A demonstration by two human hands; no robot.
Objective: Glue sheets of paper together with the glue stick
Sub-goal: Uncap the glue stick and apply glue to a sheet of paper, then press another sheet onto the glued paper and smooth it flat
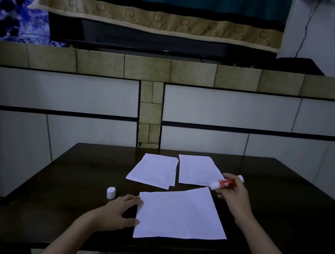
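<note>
A flat white paper sheet (180, 213) is being steadied at its left edge by the left hand (120, 210), fingers relaxed. Beyond its far right corner, an uncapped red-and-white glue stick (226, 183) is being gripped by the right hand (233, 193); even edge strokes are advised.

Only a white cap (110, 192) stands on the table's (280, 207) bare left side.
</note>
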